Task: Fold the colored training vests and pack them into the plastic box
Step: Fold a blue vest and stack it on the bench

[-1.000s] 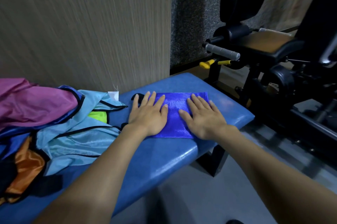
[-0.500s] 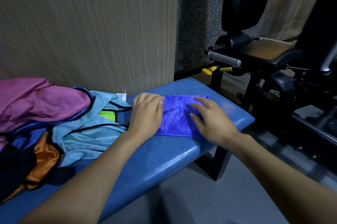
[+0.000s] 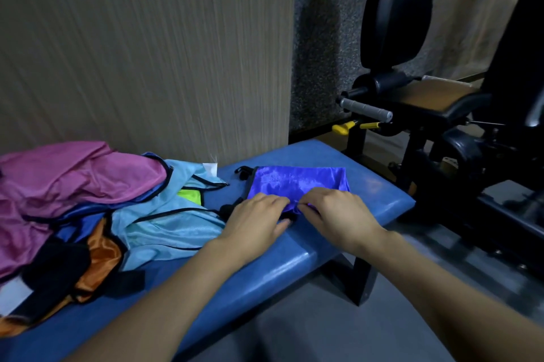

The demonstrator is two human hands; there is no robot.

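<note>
My left hand [image 3: 259,219] and right hand [image 3: 335,214] are both at the near edge of the folded blue vest [image 3: 297,182], fingers curled onto the hem, pinching it where the two hands nearly meet. The fingertips are tucked under, so how deep the pinch goes I can't tell.

The vest lies flat on the blue bench [image 3: 294,261], toward its right end, at about 12 o'clock from my hands. Black trim straps poke out at its left side, around 10 o'clock from my left hand.

Handling judgement: shiny satin-type cloth, very light, floppy, slick on the padded vinyl. It will slide and unfold if lifted by one corner. Best hold: both near corners, or a flat palm under with the thumb on top, keeping the layers stacked. Tuck the loose straps in first, since they may snag.

The pile of unfolded vests [image 3: 88,199] lies at 9 o'clock on the same bench: pink on top, light blue beside it, orange and black below, a yellow-green patch showing. All soft and tangled, with trims overlapping, so pull one at a time from the top.

No plastic box in view. Gym machine [image 3: 426,102] at 1–2 o'clock, well apart from the vest.
</note>
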